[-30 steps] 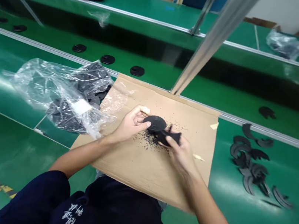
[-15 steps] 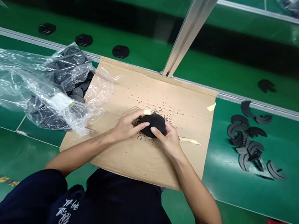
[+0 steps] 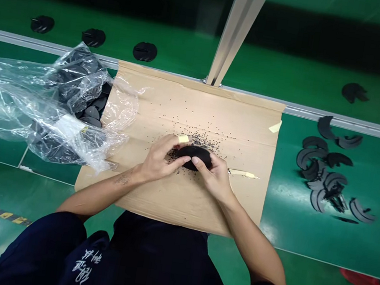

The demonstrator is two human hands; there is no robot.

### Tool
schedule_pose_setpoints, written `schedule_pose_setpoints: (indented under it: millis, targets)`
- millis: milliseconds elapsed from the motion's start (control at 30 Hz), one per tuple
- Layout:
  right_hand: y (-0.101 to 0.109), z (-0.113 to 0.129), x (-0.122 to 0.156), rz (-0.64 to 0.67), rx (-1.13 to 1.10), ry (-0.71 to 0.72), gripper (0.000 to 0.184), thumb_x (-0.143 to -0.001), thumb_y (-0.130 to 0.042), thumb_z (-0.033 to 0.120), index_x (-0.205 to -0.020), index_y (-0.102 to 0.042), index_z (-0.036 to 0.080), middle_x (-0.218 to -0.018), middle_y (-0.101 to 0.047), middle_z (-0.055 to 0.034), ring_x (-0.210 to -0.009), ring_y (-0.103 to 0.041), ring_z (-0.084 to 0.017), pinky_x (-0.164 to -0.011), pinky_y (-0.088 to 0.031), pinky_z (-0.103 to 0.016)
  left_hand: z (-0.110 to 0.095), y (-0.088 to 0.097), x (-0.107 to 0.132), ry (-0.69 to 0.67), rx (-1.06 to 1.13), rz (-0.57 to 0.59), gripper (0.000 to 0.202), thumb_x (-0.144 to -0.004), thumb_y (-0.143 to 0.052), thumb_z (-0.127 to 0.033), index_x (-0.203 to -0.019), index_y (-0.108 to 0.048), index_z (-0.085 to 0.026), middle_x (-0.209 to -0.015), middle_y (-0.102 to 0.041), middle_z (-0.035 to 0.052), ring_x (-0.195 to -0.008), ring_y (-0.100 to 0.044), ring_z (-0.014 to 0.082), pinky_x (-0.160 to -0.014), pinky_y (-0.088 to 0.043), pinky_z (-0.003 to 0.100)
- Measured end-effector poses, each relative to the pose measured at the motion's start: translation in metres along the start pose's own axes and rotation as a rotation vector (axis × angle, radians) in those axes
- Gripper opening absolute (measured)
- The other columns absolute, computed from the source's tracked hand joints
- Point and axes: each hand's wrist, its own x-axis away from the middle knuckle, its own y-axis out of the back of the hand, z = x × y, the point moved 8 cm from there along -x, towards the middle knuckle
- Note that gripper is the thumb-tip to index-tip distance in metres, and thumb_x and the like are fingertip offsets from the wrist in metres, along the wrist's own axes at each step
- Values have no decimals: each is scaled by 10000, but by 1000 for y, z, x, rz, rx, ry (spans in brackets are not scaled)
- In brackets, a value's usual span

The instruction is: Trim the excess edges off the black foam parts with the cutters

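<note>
Both hands hold a round black foam piece (image 3: 193, 157) low over a cardboard sheet (image 3: 234, 130). My left hand (image 3: 162, 157) curls over its left side, with pale tape on one fingertip. My right hand (image 3: 213, 177) grips its right side. The fingers hide much of the piece. Black crumbs lie scattered on the cardboard around and above my hands. A thin pale strip (image 3: 243, 174) lies just right of my right hand.
A clear plastic bag (image 3: 9, 106) of black foam pieces lies left of the cardboard. Curved black pieces (image 3: 325, 165) are heaped on the green bench at right. Black discs (image 3: 145, 52) sit on a green belt behind a metal rail (image 3: 322, 115). A metal upright (image 3: 236, 35) rises behind the cardboard.
A separate black scrap in my right hand a second ago no longer shows. Both hands now close around the round piece, and the view has tilted lower.
</note>
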Motion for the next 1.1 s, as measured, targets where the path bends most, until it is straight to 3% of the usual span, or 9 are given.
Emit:
schedule_pose_setpoints:
  millis: [133,300,433,700,900,1100]
  targets:
    - [-4,3,3,30,83,46,392,-892,-708,550,-1165,-763,274,-1140,-783,-41,-1110,-726,-250,-1038,-567,-430,7,-1,-1,74,130,38,384,-930,-707,-441,-1245,-683,-222,-954,-655,43,-847,-627,146,-749,-546,279]
    - [-3,5,6,-21,116,96,324,-891,-734,490,-1127,-716,269,-1145,-774,-46,-1063,-740,-220,-977,-592,-382,-1,6,-3,-7,148,3,281,-898,-762,-362,-1144,-738,-227,-945,-681,44,-867,-661,140,-746,-560,265]
    - [1,16,8,-85,194,197,244,-905,-725,461,-962,-631,244,-1046,-762,-63,-969,-731,-199,-853,-600,-329,-9,9,-3,-73,126,-31,301,-882,-779,-349,-1161,-735,-242,-932,-693,37,-853,-669,139,-736,-571,271]
    - [-3,29,13,-59,323,392,118,-953,-666,370,-954,-682,253,-1014,-769,-74,-914,-740,-212,-819,-605,-350,-9,4,-4,-77,228,70,368,-905,-744,-391,-1241,-704,-246,-958,-698,49,-864,-673,142,-724,-573,270]
    - [-4,29,14,-58,312,411,73,-949,-674,325,-941,-697,255,-1024,-774,-65,-890,-741,-198,-777,-600,-327,-14,3,-3,-165,159,125,330,-951,-697,-339,-1266,-672,-246,-979,-694,57,-869,-667,147,-723,-574,288]
    - [-8,29,13,-12,241,382,62,-946,-679,310,-925,-679,251,-1037,-782,-61,-865,-746,-186,-725,-579,-301,-20,6,0,-244,164,76,302,-947,-707,-265,-1246,-668,-251,-936,-702,43,-822,-671,131,-713,-566,282]
